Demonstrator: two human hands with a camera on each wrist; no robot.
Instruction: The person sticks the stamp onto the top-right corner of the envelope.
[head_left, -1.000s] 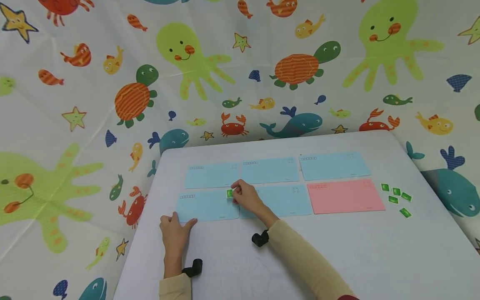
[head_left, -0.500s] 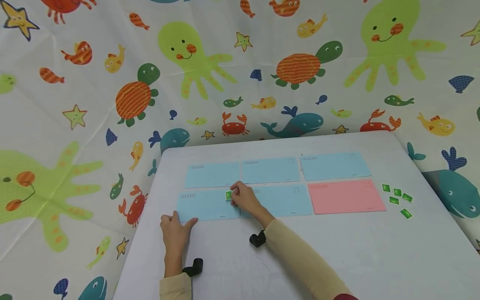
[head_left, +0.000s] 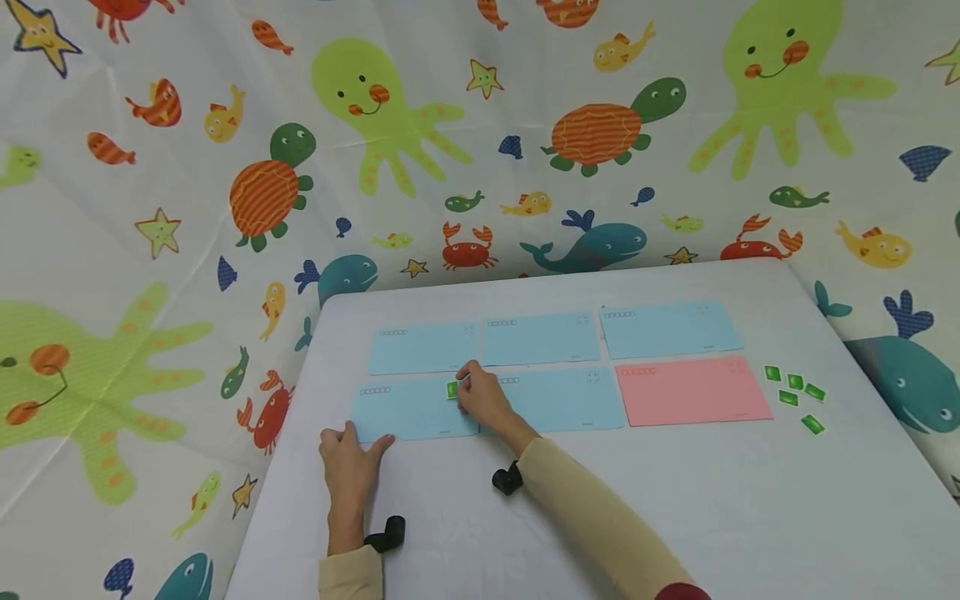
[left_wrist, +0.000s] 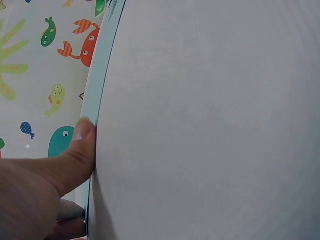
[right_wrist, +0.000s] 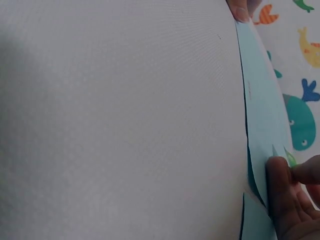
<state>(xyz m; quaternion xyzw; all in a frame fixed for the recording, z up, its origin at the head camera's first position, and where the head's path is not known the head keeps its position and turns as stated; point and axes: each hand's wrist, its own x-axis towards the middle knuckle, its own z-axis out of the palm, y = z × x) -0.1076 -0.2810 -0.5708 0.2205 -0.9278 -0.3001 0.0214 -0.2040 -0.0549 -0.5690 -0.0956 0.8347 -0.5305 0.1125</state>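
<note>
My left hand (head_left: pixel 348 467) rests spread on the lower left corner of a blue envelope (head_left: pixel 408 417) in the front row. Its thumb (left_wrist: pixel 84 134) presses along the near edge of that paper in the left wrist view. At the envelope's upper right corner, my right hand (head_left: pixel 486 400) pinches a small green stamp (head_left: pixel 452 390) between thumb and forefinger. The fingers hide part of the stamp and the corner under it. In the right wrist view, a sliver of green shows by my fingertips, close over the envelope.
Beside it lies another blue envelope (head_left: pixel 562 408), then a pink envelope (head_left: pixel 693 392). Behind them is a row of blue envelopes (head_left: pixel 540 342). Several loose green stamps (head_left: pixel 788 399) lie at the right of the white table (head_left: pixel 750 508). A sea-animal curtain (head_left: pixel 420 233) hangs behind.
My right hand has shifted slightly left with the green stamp, staying at the envelope's upper right corner. My left hand has kept its place.
</note>
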